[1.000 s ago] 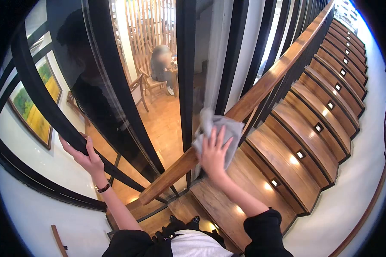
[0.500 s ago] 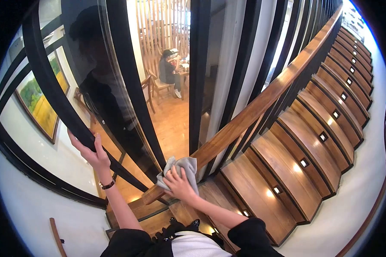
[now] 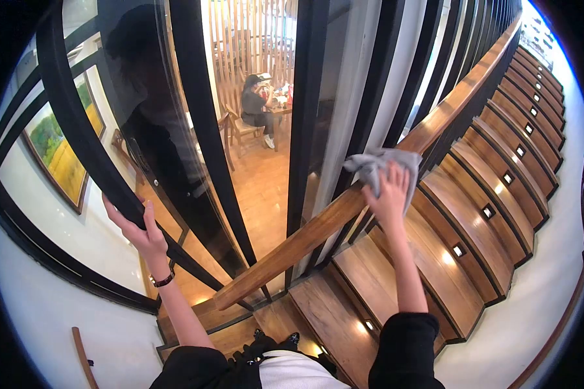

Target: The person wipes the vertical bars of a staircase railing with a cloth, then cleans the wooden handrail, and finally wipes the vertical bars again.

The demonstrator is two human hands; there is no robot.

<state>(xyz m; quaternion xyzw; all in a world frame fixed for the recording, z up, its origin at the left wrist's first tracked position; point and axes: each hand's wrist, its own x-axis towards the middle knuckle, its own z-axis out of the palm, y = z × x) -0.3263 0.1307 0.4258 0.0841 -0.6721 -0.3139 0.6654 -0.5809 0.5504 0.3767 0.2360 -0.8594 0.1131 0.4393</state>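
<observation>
Grey cloth [image 3: 372, 170] held in the grip of the right hand [image 3: 389, 191], draped over the wooden rail [image 3: 305, 241], fingers [image 3: 394, 172] spread across the folds. Black bar [image 3: 87, 139] clasped by the left hand [image 3: 143, 235], lower and well left of the cloth. Wooden steps [image 3: 412, 259] with lights [image 3: 488, 211] just right of the rail; seated person [image 3: 255, 107] beyond the bar.

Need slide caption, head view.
Right hand on a grey cloth over the wooden handrail beside the stairs; left hand holds a black post.

Glossy wooden handrail [image 3: 305, 238], matt cloth [image 3: 368, 167]
</observation>
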